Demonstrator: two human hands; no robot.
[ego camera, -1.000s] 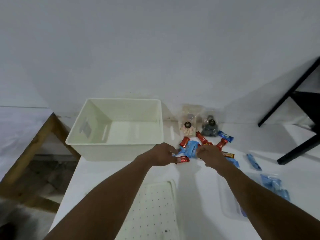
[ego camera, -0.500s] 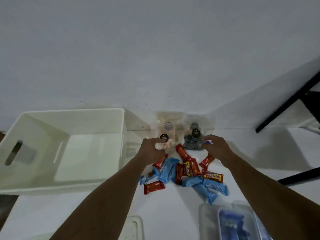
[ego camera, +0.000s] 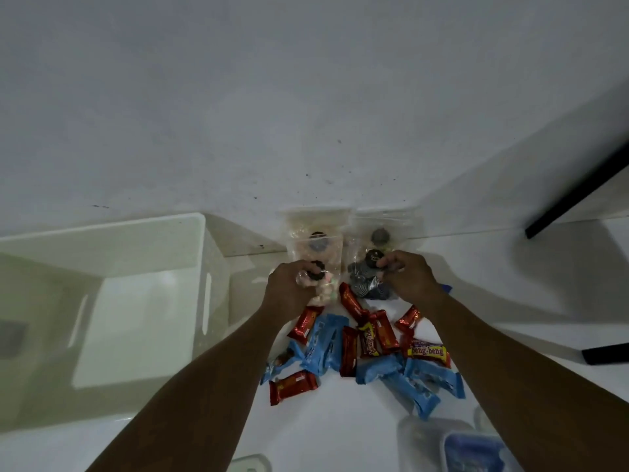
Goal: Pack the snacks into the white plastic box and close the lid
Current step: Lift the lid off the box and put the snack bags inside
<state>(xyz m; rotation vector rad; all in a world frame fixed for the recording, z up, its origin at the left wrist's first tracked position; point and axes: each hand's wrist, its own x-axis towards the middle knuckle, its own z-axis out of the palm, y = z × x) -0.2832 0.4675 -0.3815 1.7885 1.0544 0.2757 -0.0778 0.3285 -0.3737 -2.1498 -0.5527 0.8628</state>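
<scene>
**Both hands on the two clear snack bags at the far wall**

The left hand point(ego camera: 289, 284) is curled around the lower part of a clear bag of pale puffed snacks point(ego camera: 318, 253), fingers pinched into the plastic near a round black label. The right hand point(ego camera: 408, 279) grips a second clear bag, this one holding dark round cookies point(ego camera: 369, 277), with thumb and fingers closed on its right side. The two bags stand side by side, leaning against the white wall point(ego camera: 306, 97) at the far edge of the white table point(ego camera: 340, 437).

Just near of the bags, between the two forearms, lies a loose heap of wrapped bars: red wrappers point(ego camera: 294, 386), light blue wrappers point(ego camera: 323, 345), and one yellow-labelled bar reading "beng-beng" point(ego camera: 428, 351) on the right of the pile. Several overlap one another.

The white plastic box point(ego camera: 200, 267) sits open to the left of the snacks, its inside bare, with a slot handle showing in its right wall. Its right side stands close to the left forearm.

At the near right edge a clear lidded container point(ego camera: 422, 434) with something blue inside is partly hidden by the right arm. A black bar point(ego camera: 578, 192) slants across the far right.
</scene>
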